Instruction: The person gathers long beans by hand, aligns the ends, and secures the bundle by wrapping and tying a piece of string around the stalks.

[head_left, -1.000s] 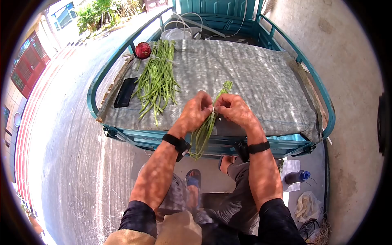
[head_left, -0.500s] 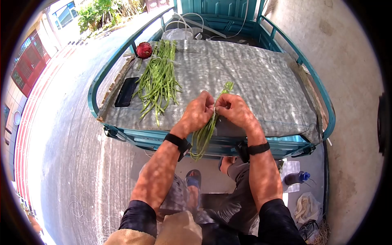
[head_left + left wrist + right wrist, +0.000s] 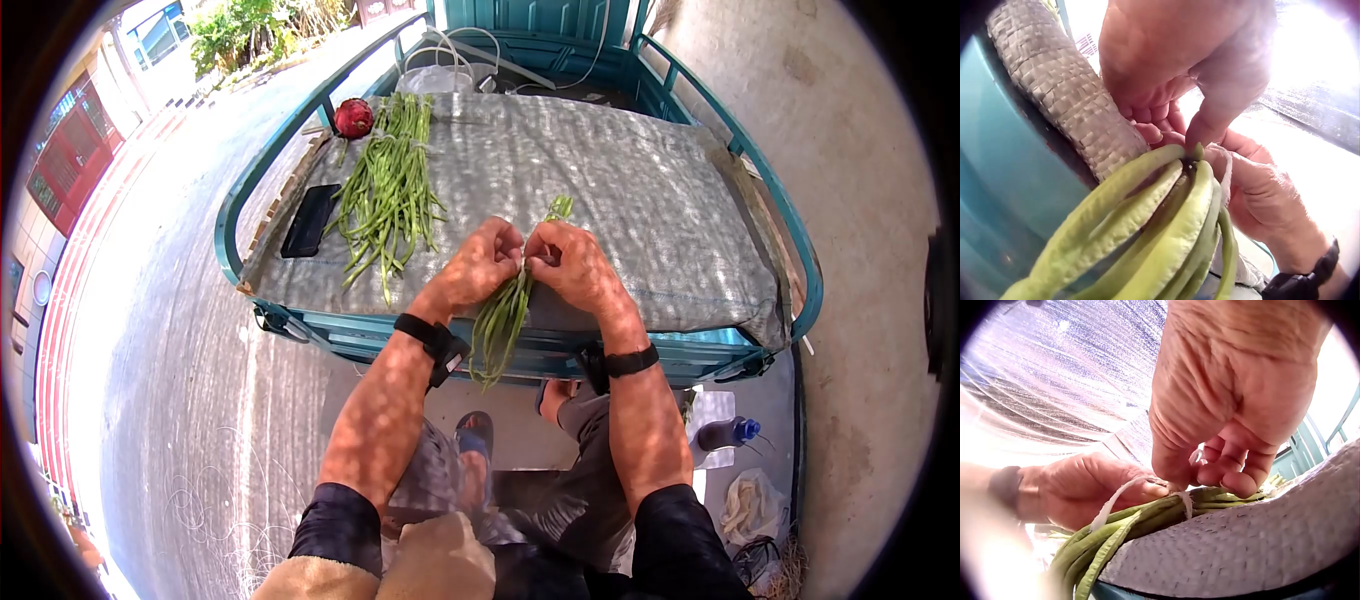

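A small bundle of long green beans [image 3: 500, 330] hangs over the front edge of the grey woven sheet, its tops lying on the sheet. Around its upper part runs a white string [image 3: 1110, 503], seen as a loop in the right wrist view. My left hand [image 3: 482, 265] pinches the string at the bundle, thumb against fingers. Close beside it, my right hand [image 3: 572, 265] pinches the string too, and a white bit shows between its curled fingers [image 3: 1238, 481]. The fingertips of both hands meet over the beans, partly hiding the tie.
A larger bundle of long beans [image 3: 388, 190] lies on the left of the grey woven sheet [image 3: 600, 180], with a red round thing [image 3: 353, 118] and a black phone [image 3: 311, 221] beside it. Teal cart rails [image 3: 228, 215] border the sheet. A dark bottle [image 3: 725, 434] is on the ground.
Both hands stay at the tie, with only small finger movements. The hanging bean ends have shifted slightly; the larger bundle stays where it was.
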Available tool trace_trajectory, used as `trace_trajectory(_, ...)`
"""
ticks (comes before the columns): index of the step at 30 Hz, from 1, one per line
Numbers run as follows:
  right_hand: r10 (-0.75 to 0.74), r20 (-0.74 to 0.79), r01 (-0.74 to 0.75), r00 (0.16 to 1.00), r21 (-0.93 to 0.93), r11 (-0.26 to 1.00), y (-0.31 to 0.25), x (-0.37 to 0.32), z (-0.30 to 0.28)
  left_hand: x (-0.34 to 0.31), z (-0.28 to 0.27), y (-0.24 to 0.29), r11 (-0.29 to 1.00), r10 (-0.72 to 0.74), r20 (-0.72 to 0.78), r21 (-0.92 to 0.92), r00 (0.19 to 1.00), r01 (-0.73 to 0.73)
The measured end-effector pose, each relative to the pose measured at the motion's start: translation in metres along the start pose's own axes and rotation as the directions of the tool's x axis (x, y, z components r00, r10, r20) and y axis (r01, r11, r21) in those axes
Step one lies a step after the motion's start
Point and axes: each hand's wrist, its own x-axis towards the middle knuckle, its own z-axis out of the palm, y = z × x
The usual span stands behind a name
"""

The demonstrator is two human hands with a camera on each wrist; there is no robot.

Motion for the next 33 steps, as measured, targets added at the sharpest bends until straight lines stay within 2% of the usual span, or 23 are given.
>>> trace_trajectory(8, -0.009, 0.003, 0.009, 1.0, 0.017, 1.0, 0.0, 0.0, 0.0, -0.003, -0.005, 0.004, 1.0, 0.012, 0.053, -0.01, 0.999, -0.011)
trace_trajectory(14, -0.02, 0.007, 0.02, 1.0, 0.028, 0.999, 0.004, 0.0, 0.001, -0.002, -0.01, 0.004, 0.992, -0.038, 0.102, -0.115, 0.994, 0.05)
trace_trajectory(23, 0.014, 0.011, -0.014, 1.0, 0.034, 0.999, 0.003, -0.001, 0.0, -0.001, -0.01, 0.001, 0.999, 0.006, 0.098, -0.036, 0.995, -0.003)
trace_trajectory(29, 0.067, 0.058, -0.071, 0.996, 0.068, 0.995, 0.004, 0.0, -0.003, 0.0, -0.005, 0.003, 0.985, 0.109, 0.001, 0.138, 0.994, -0.108)
trace_trajectory(32, 0.09, 0.066, -0.097, 0.994, 0.113, 0.989, 0.008, -0.001, -0.002, 0.003, 0.001, 0.0, 0.93, 0.213, -0.106, 0.325, 0.971, -0.168)
trace_trajectory(33, 0.089, 0.068, -0.097, 0.994, 0.118, 0.988, 0.01, 0.0, -0.001, 0.003, 0.001, 0.001, 0.917, 0.226, -0.097, 0.356, 0.969, -0.178)
